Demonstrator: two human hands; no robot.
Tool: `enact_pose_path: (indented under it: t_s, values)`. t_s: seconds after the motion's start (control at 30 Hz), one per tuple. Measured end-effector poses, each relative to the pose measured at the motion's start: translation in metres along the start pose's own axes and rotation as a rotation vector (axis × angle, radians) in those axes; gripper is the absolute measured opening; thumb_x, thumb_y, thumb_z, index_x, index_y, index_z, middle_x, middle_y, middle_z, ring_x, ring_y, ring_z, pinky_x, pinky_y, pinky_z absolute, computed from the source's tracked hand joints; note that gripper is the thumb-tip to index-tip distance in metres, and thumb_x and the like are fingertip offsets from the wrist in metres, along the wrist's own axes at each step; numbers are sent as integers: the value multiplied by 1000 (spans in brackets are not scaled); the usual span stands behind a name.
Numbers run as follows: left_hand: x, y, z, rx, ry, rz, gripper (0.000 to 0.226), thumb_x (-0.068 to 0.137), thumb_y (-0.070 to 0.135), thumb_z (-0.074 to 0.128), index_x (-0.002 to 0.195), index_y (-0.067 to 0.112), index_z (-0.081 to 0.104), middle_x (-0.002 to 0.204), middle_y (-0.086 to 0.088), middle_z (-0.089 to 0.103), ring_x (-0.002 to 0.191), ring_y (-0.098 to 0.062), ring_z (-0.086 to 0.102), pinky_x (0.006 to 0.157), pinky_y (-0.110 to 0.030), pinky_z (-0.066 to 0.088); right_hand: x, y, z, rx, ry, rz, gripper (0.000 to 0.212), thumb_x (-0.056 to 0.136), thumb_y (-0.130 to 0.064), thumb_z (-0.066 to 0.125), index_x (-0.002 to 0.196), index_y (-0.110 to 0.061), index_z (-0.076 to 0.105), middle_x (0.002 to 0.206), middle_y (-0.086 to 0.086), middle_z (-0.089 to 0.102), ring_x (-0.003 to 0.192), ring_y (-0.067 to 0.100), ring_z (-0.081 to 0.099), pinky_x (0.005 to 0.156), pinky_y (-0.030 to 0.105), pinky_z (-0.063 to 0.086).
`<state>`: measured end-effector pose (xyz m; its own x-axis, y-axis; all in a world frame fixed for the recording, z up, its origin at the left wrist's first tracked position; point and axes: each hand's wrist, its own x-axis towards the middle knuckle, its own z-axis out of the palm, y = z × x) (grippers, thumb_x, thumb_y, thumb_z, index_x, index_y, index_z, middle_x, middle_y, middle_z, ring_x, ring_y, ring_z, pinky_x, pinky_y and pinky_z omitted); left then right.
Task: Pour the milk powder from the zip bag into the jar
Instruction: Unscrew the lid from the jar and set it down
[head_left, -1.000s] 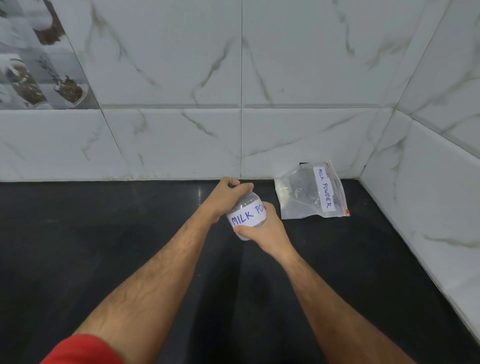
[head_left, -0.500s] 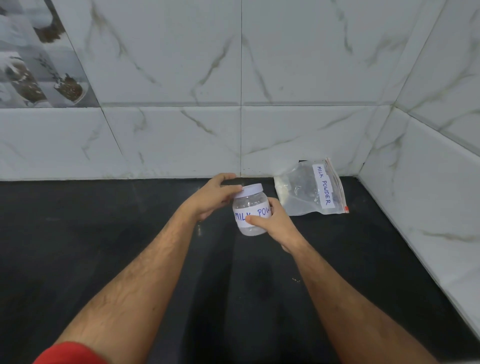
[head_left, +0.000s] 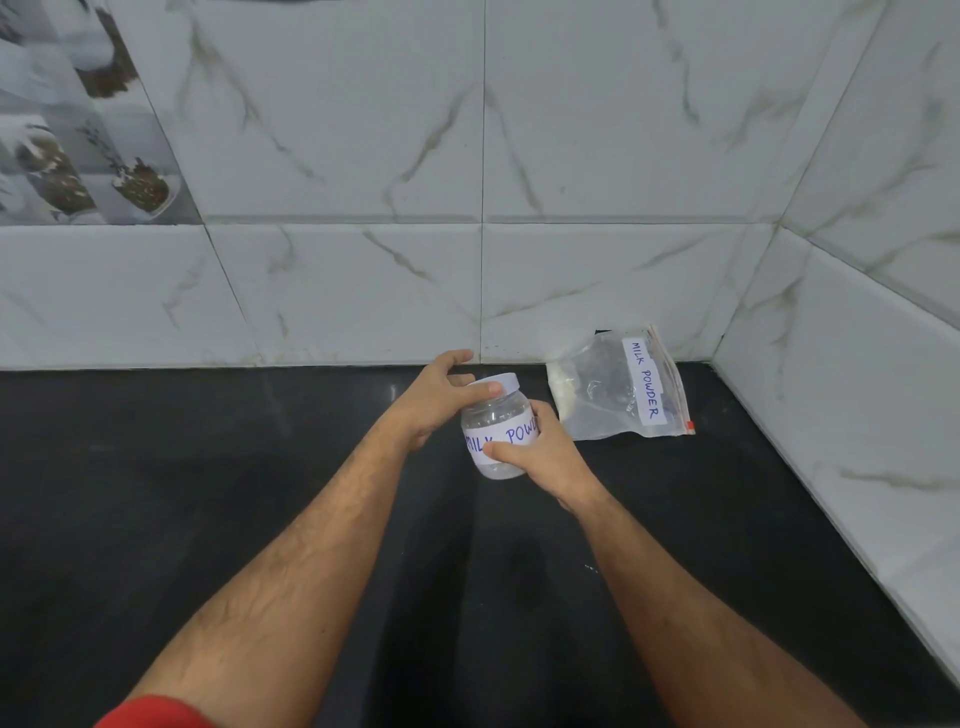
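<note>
The jar (head_left: 500, 431), judged light and smooth, is being gripped around its label by the right hand (head_left: 545, 457). Its lid (head_left: 500, 383) is being pinched by the left hand (head_left: 434, 400). The zip bag (head_left: 618, 387), just right of the jar, is judged limp; its sealed edge is being recommended for holding.

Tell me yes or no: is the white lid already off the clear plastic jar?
No, the white lid sits on the clear plastic jar, left hand at it, right hand gripping the body.
</note>
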<state>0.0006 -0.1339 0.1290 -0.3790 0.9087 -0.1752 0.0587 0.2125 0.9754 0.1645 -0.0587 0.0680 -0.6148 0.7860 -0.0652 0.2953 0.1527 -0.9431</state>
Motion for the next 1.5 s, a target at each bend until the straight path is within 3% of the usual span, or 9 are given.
enact_pose_path:
  t_s: [0.23,0.37,0.5,0.57,0.73,0.87,1.07,1.17,1.5]
  values:
    - [3,-7,-10,66,91,9,63,81,17,81,137,9,52,112,-10,73,106,-20,68,102,-37,50,1,5,-11,-9,48,6,78,69,-22,89,134,-21,45,121,-1,62,108,14,63,89,31,58]
    - [3,-7,-8,82,74,-14,79,69,37,86,137,17,52,124,-9,63,112,-20,63,96,-35,50,-3,2,-3,-33,11,-6,79,70,-25,89,135,-24,44,122,-4,61,108,13,63,92,33,59]
    - [1,-5,1,65,16,-13,97,61,48,84,145,23,43,135,-8,52,120,-25,59,107,-45,47,-7,-1,6,-103,-23,-28,76,71,-28,88,132,-29,42,111,-16,57,100,9,61,80,18,54]
    - [0,-5,2,67,0,-14,99,62,52,84,147,23,40,136,-7,53,120,-25,60,108,-45,46,-7,0,8,-112,-19,-32,76,71,-29,88,132,-29,42,111,-16,56,100,10,61,80,19,55]
    - [-1,-6,-5,10,31,-11,71,88,31,73,147,13,38,108,-1,71,110,-18,66,111,-41,43,-2,3,-1,-111,52,-10,80,69,-26,89,135,-24,43,121,-4,60,106,13,62,89,29,58]
    - [-1,-11,-13,95,84,-1,72,81,21,82,142,12,45,109,-6,74,110,-20,67,110,-43,44,-1,3,-7,-119,68,-2,81,69,-24,89,135,-23,43,121,-3,60,106,14,62,89,30,58]
    - [1,-8,-8,206,76,21,76,78,34,83,142,17,48,129,-4,53,116,-19,56,100,-33,45,-9,-1,6,-153,30,-49,81,67,-30,89,134,-26,43,118,-8,60,102,10,62,86,27,58]
    - [1,-6,0,250,3,41,68,82,36,78,141,16,50,131,-2,55,115,-16,58,94,-28,47,-14,-3,10,-167,2,-62,83,66,-30,90,135,-26,43,119,-8,59,105,12,61,90,31,58]
    - [8,-7,-5,451,-63,-4,56,73,46,83,118,21,62,108,5,68,95,-11,68,81,-27,55,-18,0,9,-203,-37,-61,86,65,-28,90,136,-26,42,119,-7,59,106,13,61,90,31,58]
